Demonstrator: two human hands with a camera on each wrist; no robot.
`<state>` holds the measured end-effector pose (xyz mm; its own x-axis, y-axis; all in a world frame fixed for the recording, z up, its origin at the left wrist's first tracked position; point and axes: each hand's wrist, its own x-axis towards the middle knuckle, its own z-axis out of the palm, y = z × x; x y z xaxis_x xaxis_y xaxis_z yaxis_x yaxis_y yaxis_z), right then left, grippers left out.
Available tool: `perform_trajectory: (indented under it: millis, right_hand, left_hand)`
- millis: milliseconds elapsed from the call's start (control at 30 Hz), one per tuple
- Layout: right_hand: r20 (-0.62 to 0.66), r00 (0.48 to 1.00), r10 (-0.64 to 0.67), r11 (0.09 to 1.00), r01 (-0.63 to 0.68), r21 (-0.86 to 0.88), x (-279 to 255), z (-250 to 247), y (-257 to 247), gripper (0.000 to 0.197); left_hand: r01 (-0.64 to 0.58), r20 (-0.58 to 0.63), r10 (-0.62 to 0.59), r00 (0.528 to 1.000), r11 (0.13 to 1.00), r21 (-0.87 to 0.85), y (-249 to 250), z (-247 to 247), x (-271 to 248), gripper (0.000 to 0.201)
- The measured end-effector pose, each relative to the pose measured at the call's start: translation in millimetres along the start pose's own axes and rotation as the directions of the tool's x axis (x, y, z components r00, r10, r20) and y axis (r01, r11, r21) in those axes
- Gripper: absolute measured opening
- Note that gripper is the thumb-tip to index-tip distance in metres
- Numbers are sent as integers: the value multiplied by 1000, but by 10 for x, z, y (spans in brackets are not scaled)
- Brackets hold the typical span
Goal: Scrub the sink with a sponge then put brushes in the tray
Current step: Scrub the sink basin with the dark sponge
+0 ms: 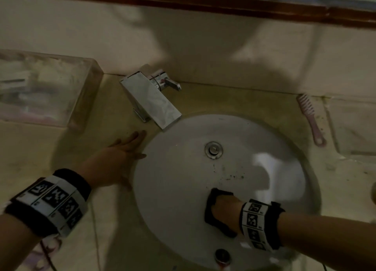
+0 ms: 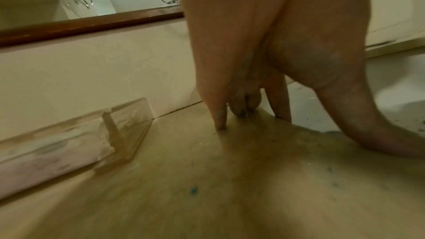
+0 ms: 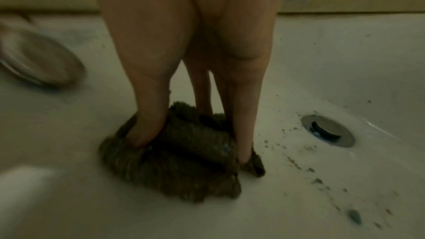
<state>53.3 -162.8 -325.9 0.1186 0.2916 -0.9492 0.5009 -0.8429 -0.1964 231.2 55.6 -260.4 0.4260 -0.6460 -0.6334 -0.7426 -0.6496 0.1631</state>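
Pressing down with fingers curled round it, the right hand [image 1: 223, 206] grips the dark sponge [image 3: 174, 161] low in the sink [image 1: 175, 189], where it looks soft, light and squashy, best pinched across its top; the left hand [image 1: 114, 162] rests flat, fingers spread.

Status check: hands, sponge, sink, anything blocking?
Right hand grips dark sponge, pressing it on the sink basin. Left hand flat on counter. Specks near drain. Comb not yet trayed. Nothing blocking.
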Motion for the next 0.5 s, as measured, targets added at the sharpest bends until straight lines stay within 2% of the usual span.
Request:
perform_trajectory:
  millis: [100, 167, 267, 367, 500]
  right_hand:
    - [-110, 988, 104, 994, -99, 50, 139, -9, 85, 51]
    - [-215, 958, 191, 979, -171, 109, 188, -59, 157, 43]
    - [-365, 855, 368, 901, -230, 369, 237, -143, 249, 32]
    - [-423, 796, 433, 834, -176, 523, 279, -238, 358, 36]
    - [-373, 819, 436, 780, -138, 610, 163, -345, 467, 43]
  left_hand:
    - [-16, -21, 16, 1000, 1000, -26, -22, 21, 12, 90]
    - [-13, -29, 12, 1000, 999, -34, -35, 31, 13, 90]
    - [-15, -46, 12, 999, 998, -61, -48, 56, 22, 89]
    - [-12, -55, 10, 998, 998, -54, -34, 56, 24, 88]
    - [2, -40, -3, 999, 1000, -26, 12, 16, 13, 86]
